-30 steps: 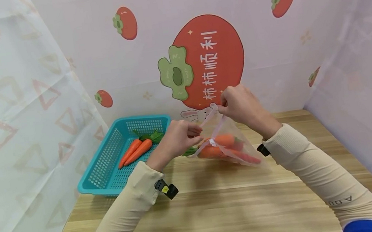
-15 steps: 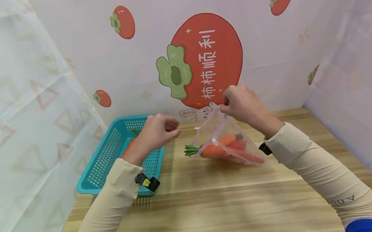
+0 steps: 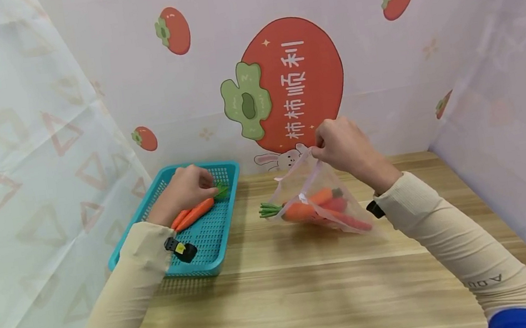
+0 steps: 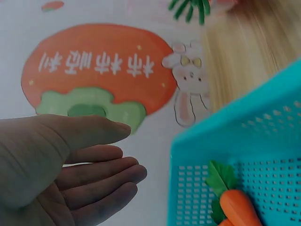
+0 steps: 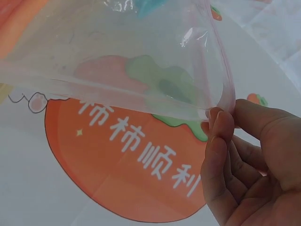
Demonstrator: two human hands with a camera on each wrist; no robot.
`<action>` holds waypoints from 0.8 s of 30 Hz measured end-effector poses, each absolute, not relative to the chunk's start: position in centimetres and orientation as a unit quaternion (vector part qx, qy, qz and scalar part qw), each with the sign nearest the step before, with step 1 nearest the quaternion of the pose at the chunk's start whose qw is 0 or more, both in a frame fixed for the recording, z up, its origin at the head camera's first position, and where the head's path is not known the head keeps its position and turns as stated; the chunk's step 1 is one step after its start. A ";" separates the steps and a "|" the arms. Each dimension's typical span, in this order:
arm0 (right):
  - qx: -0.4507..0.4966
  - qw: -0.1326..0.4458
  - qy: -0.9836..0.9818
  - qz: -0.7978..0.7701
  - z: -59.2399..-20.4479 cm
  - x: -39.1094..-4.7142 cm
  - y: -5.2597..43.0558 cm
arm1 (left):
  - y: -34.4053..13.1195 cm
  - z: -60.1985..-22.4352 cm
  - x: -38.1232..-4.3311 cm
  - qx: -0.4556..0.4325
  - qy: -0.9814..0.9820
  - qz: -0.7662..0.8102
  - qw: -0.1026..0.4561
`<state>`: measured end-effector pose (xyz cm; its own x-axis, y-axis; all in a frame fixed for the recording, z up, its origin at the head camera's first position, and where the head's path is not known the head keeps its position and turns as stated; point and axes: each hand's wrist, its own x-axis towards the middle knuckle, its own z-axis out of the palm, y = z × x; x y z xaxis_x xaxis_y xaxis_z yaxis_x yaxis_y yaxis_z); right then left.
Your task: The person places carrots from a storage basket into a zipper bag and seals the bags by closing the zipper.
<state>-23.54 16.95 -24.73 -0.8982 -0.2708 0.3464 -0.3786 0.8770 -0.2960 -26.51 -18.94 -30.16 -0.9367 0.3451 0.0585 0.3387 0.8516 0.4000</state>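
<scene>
My right hand (image 3: 345, 145) pinches the upper corner of a clear plastic bag (image 3: 313, 179) and holds it raised at the middle of the table. In the right wrist view, the bag's pinkish rim (image 5: 228, 84) is between thumb and forefinger. Inside the bag lie several carrots (image 3: 300, 212), one with its green stems (image 3: 269, 209) sticking out at the left. My left hand (image 3: 188, 188) hovers over the blue basket (image 3: 215, 257), above two carrots (image 3: 196, 213) with leafy tops. The left wrist view shows its fingers loosely extended with nothing between them.
The wooden table (image 3: 313, 302) stretches in front of the basket and bag. A printed cloth backdrop (image 3: 364, 60) stands behind, with cloth walls at the left and right.
My left hand has let go of the bag's left side and moved left over the basket. My right hand has stayed in place, holding the bag.
</scene>
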 end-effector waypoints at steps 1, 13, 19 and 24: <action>0.168 0.148 -0.958 0.182 -24.7 -23.5 16.9 | -19.4 -30.4 -26.7 0.173 0.963 0.205 0.011; 0.171 0.148 -0.958 0.175 -25.1 -23.4 16.6 | -24.3 -33.9 -28.7 0.128 0.971 0.196 0.049; 0.175 0.149 -0.958 0.172 -25.2 -23.4 16.6 | -26.0 -35.0 -29.2 0.084 0.975 0.190 0.077; 0.176 0.145 -0.958 0.172 -25.1 -23.4 16.5 | -26.9 -35.8 -29.3 0.044 0.980 0.175 0.090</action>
<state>-23.35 16.55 -25.13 -0.8959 -0.2877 0.3386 -0.3875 0.8787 -0.2788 -29.26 -26.91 -35.78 -0.9799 0.1168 -0.1617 0.0538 0.9353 0.3497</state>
